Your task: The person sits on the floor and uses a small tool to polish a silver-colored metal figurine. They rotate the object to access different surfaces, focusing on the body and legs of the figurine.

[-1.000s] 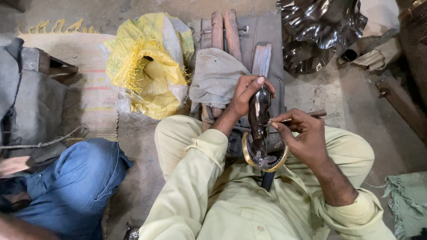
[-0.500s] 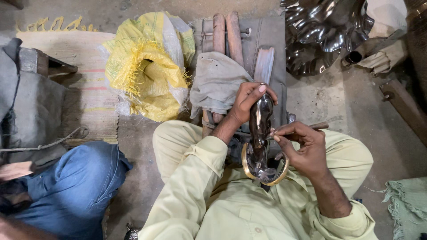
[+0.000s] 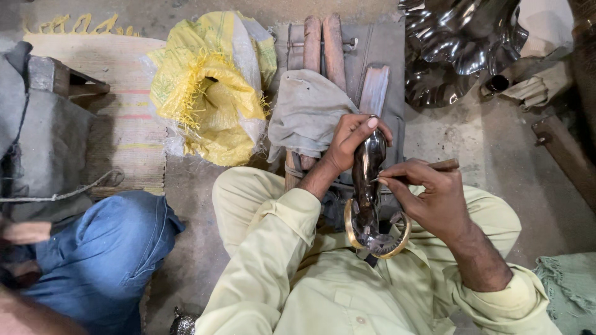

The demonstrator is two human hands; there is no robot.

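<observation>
Looking straight down: the person sits on the floor (image 3: pixel 509 155) with a dark, shiny metal figure (image 3: pixel 367 186) standing upright between the knees. The left hand (image 3: pixel 347 146) is wrapped around its upper end, fingers closed on it, thumb up along the top, holding it steady. The right hand (image 3: pixel 434 198) pinches a thin tool (image 3: pixel 444 165) like a pen, fingers closed round the shaft, and the tip sits right against the side of the figure about halfway up.

At the bottom of the figure there's a brass-coloured ring (image 3: pixel 397 245) around the base, close to the lap.

How far along? By my reading, this is mid-work on the surface: the metal is already dark and glossy with reflections all over, so the shaping looks done, and the tool is on fine detail. Whether marks are already cut beside the tip is too small to tell. The lower half, by the ring, isn't being touched right now.

Around it: a grey cloth (image 3: pixel 304 111) draped over wooden blocks (image 3: pixel 323 43) just beyond the left hand, a yellow woven sack (image 3: pixel 211 87) further left, and a big rumpled sheet of shiny dark metal (image 3: pixel 459 43) at the top right. Another person's blue-trousered knee (image 3: pixel 105 254) sits at the lower left, well apart from the work.
</observation>
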